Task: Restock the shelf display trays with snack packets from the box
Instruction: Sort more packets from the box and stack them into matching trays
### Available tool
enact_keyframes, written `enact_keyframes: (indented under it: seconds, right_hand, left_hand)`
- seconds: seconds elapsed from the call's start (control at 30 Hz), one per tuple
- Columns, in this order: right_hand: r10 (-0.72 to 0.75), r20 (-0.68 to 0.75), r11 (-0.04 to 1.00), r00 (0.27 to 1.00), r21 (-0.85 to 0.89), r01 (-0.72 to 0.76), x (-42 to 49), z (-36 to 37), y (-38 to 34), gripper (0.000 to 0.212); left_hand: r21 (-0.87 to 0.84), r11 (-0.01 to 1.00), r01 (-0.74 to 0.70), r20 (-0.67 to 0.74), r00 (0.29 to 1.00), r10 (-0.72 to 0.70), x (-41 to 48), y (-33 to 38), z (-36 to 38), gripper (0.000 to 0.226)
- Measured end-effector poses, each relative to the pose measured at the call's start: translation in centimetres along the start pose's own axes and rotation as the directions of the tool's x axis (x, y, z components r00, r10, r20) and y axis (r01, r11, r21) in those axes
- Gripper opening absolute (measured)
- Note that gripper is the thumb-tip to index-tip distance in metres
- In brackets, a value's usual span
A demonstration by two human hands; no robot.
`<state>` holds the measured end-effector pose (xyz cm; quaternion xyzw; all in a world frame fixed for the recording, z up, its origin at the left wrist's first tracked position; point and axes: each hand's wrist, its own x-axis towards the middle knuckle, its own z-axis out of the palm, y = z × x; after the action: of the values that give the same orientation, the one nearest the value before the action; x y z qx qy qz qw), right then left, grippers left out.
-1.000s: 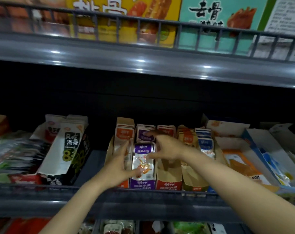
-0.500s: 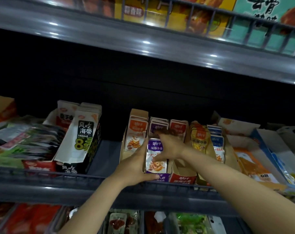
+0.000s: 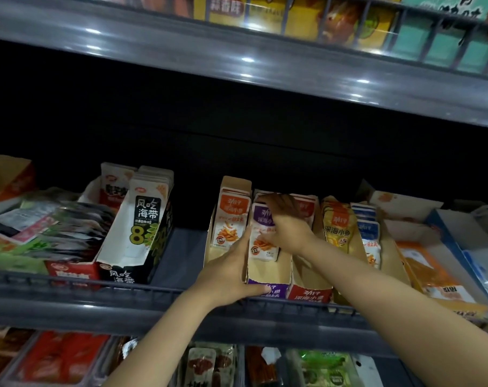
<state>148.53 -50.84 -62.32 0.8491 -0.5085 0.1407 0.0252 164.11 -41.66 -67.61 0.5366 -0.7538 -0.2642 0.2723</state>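
Observation:
A row of narrow cardboard display trays stands on the middle shelf. My left hand (image 3: pixel 228 277) grips the front left corner of the purple tray (image 3: pixel 277 291), with the thumb across its front and the fingers up along its side. My right hand (image 3: pixel 286 227) is on the stack of purple snack packets (image 3: pixel 262 248) in that tray, fingers curled over their tops. The packets stand upright toward the back, and bare cardboard shows in front of them. Orange packets (image 3: pixel 231 219) fill the tray to the left. A red tray (image 3: pixel 309 295), yellow packets (image 3: pixel 336 230) and blue packets (image 3: pixel 368 236) follow on the right.
A black-and-white seaweed box (image 3: pixel 142 227) and a heap of loose packets (image 3: pixel 41 227) lie to the left. Open cartons (image 3: pixel 432 269) stand to the right. A wire rail (image 3: pixel 125 286) runs along the shelf front. The upper shelf (image 3: pixel 237 65) hangs overhead; more goods (image 3: pixel 209 364) sit below.
The purple packets have gone from the tray's front toward its back under my right hand. My left hand stays on the tray's front corner. The view has shifted right and closer.

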Motion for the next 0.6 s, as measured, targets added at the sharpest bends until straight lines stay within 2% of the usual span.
enact_keyframes:
  seconds: [0.23,0.6]
  right_hand:
    - [-0.061,-0.016,0.998,0.998,0.002,0.061,0.1,-0.1,0.46,0.092]
    - [-0.03,-0.017,0.999,0.999,0.037,0.031,0.04,-0.02,0.8,0.095]
  left_hand:
    - [0.0,1.0,0.003,0.004,1.0,-0.003,0.02,0.16,-0.06,0.118]
    - [-0.025,1.0,0.014,-0.002,1.0,-0.015,0.36,-0.29,0.22,0.119]
